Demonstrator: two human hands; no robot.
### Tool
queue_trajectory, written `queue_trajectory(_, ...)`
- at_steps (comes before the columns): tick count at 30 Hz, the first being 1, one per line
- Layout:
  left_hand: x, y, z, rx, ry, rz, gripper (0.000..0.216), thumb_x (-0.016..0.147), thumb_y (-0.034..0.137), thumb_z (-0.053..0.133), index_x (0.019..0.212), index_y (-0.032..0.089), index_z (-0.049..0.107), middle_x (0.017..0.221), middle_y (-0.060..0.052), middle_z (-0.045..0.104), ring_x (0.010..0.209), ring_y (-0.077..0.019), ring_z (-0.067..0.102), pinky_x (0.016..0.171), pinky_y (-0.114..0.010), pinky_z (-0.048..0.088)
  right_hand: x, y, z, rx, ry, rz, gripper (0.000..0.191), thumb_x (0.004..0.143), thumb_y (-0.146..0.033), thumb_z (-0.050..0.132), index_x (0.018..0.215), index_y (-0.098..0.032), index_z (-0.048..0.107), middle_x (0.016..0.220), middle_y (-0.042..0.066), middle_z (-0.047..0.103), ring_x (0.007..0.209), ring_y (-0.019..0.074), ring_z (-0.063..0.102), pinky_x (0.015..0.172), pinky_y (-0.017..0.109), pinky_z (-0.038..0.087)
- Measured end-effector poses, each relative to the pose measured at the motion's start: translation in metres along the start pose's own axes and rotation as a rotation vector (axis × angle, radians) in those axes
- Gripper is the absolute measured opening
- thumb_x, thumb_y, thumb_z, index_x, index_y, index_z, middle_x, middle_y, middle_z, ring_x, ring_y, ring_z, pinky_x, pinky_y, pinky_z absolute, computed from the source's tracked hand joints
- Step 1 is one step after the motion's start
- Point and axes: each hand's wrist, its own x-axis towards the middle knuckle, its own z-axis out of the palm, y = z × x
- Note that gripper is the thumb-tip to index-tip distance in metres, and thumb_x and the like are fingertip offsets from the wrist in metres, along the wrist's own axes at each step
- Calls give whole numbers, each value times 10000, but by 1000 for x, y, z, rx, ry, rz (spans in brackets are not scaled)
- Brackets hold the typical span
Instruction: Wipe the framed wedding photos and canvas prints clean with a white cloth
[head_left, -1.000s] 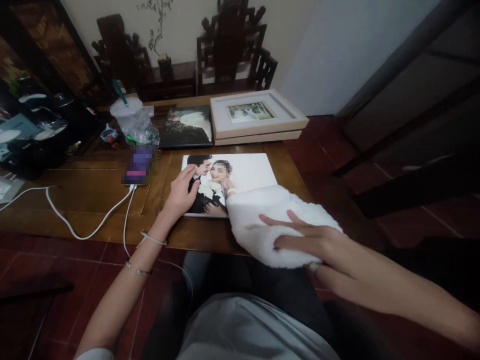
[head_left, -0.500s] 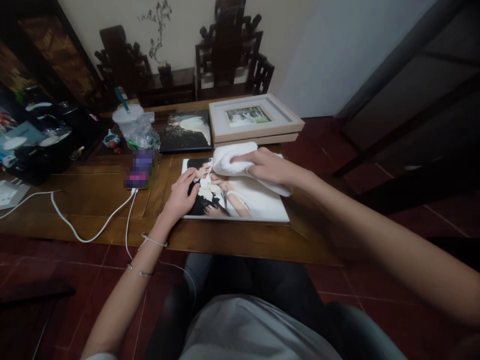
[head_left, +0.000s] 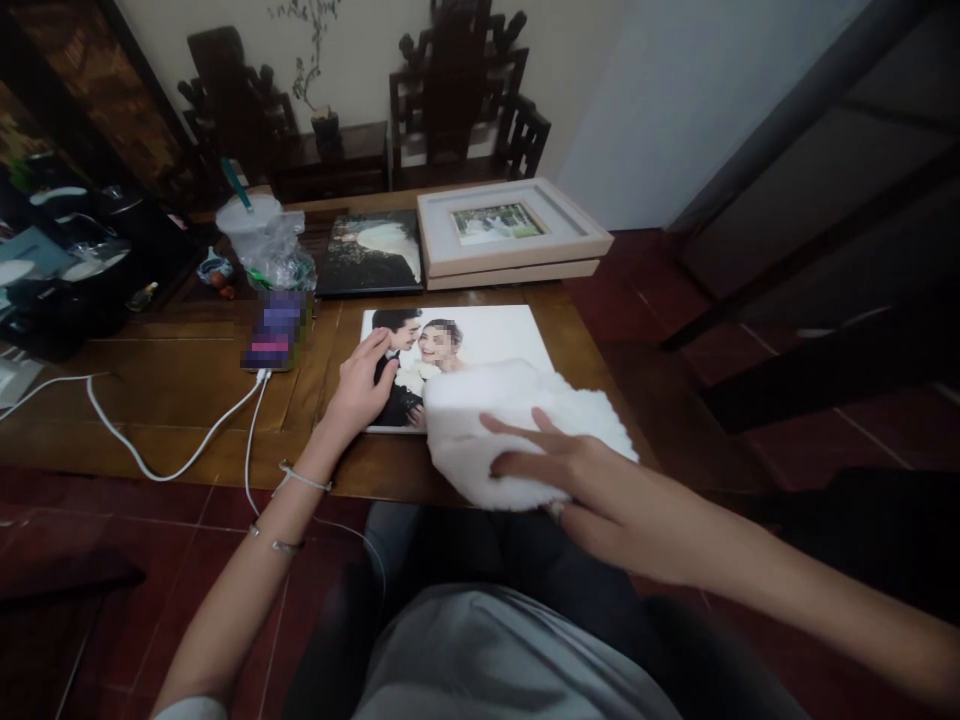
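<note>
A frameless wedding photo panel (head_left: 487,335) lies flat on the wooden table (head_left: 172,400) in front of me. My left hand (head_left: 362,382) rests on its left edge with the fingers spread flat, holding it down. My right hand (head_left: 592,480) presses a fluffy white cloth (head_left: 517,420) against the panel's near right part, fingers stretched over the cloth. The cloth hides the panel's lower right corner.
Behind the panel lie a dark wedding photo (head_left: 373,253) and two stacked framed pictures (head_left: 510,235). A phone (head_left: 274,330) on a white cable (head_left: 150,455), a plastic cup with a straw (head_left: 247,225) and clutter sit at the left. Carved chairs (head_left: 457,90) stand behind.
My right hand has drawn the cloth from the panel's far edge back to its near right part. The left hand has stayed on the left edge.
</note>
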Motion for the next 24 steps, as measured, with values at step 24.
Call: queue_trajectory(24,-2,-1,-2,-9,-35,-17,431,975,188,456,1386,169,582,1532,-154,533,1453,-300,467,1201,-575,368,110,39,-36,-90,105,-12,382,728,-77,437,988,-175,699,851,78,724,770,218,614,781,332,439)
